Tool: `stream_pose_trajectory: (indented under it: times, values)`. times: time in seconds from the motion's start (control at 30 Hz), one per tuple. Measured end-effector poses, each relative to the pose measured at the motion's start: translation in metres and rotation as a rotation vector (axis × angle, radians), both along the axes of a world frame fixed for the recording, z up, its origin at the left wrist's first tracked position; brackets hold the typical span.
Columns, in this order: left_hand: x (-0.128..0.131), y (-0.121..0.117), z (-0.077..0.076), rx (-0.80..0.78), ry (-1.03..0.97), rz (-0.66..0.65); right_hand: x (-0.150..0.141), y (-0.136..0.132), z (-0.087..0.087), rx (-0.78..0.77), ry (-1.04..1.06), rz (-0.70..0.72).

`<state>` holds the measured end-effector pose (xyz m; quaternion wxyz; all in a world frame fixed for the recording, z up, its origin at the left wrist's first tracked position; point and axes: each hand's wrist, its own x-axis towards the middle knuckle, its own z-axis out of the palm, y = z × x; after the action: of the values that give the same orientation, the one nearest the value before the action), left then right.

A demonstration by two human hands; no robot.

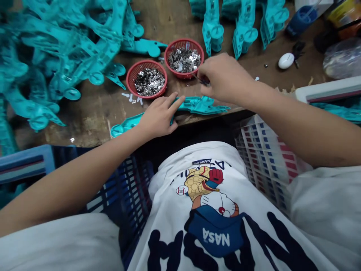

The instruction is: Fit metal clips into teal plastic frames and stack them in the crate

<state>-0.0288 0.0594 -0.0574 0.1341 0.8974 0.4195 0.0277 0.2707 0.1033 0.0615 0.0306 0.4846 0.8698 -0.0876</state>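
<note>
Left hand (160,116): fingers apart, laid over the turquoise molded piece (196,104).
Right hand (222,79): fingertips clamped on a slim dark tool (203,81), just beside the right red basket (169,55).
Turquoise molded piece: along the wooden table (166,17)'s near edge.
Left red basket (131,78): holds small metal plates (150,81).
Far left: heaped turquoise pieces (67,41).

White shirt (169,214), lettering inverted from here: "NASALIKE" on dark printed label (201,162); "NASA" on cartoon figure's blue cap (216,222); larger dark letters, seemingly folded, unclear.
</note>
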Motion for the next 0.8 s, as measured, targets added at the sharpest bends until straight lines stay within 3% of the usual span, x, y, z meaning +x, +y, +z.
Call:
stream_pose_trajectory:
  times: [0.17, 0.67, 0.8]
  values:
    - [0.002, -0.001, 0.001, 0.003, 0.023, -0.008, -0.011, -0.001, -0.015, -0.109, 0.236, -0.005]
    - [0.003, -0.004, -0.002, -0.022, 0.055, 0.011, -0.017, -0.002, -0.038, -0.157, 0.178, 0.176]
    - [0.004, -0.005, -0.003, -0.005, 0.06, 0.011, -0.014, 0.0, -0.032, -0.102, 0.262, 0.105]
